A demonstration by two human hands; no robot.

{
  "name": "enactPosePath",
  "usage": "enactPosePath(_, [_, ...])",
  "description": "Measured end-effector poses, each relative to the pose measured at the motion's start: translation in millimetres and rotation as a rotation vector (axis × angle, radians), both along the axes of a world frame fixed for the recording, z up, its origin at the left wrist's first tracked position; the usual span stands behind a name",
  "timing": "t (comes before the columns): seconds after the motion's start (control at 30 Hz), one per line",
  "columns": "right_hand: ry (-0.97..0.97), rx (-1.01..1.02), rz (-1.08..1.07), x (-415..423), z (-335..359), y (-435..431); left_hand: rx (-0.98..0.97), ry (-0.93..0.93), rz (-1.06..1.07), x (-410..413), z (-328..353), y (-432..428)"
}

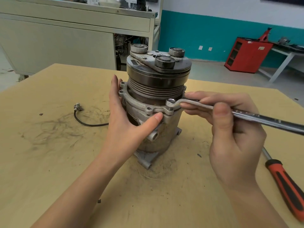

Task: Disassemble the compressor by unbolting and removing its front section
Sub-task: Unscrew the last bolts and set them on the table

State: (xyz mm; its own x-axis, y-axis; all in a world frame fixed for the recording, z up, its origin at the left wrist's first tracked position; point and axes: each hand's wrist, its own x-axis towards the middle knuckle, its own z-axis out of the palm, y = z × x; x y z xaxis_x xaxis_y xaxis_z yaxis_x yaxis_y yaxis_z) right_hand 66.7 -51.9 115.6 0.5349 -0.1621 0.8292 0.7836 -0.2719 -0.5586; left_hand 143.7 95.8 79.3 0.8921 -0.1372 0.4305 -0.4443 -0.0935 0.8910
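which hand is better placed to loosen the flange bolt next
Right. The right hand grips the wrench, whose ring end sits over a flange bolt. The left hand holds no tool; it presses flat against the compressor, well placed to steady it.

No readable text; wrench [263, 119] stamp, red cabinet [246, 55] labels blurred.

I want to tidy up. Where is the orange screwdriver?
The screwdriver lies on the table at the lower right of the head view, beside the right hand holding the wrench.
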Motion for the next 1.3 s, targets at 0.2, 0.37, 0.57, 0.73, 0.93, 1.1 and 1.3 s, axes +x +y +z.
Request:
enactPosePath(0.2, [-0.035, 0.060, 0.010, 7.8, -9.1, 3.4, -0.011, 0.003, -0.002, 0.2, -0.5, -0.7])
enactPosePath(0.37, [0.372, 0.518, 0.349, 33.0, 9.3, -15.0, -0.008, -0.001, -0.001, -0.1, -0.6, -1.0])
enactPosePath(0.57, [0.304, 0.573, 0.304, 28.5, 7.2, -20.8, -0.014, 0.005, 0.006, -0.3, -1.0, -0.5])
enactPosePath(0.73, [0.054, 0.191, 0.044, 7.8, 3.2, -7.1, -0.024, 0.009, -0.006, -0.8, -0.6, -0.9])
enactPosePath(0.93, [-0.083, -0.114, -0.084, 1.6, -6.5, 5.0, -0.030, 0.007, -0.008, -0.9, -0.2, -1.3])
enactPosePath(1.1, [-0.127, -0.155, -0.183, 3.0, -10.8, 11.3, -0.024, 0.005, -0.008, -0.4, -0.5, -0.6])
enactPosePath(1.3, [-0.115, -0.028, -0.042, 9.3, -6.7, 9.3, -0.015, 0.006, 0.002, -0.5, -0.9, -1.1])
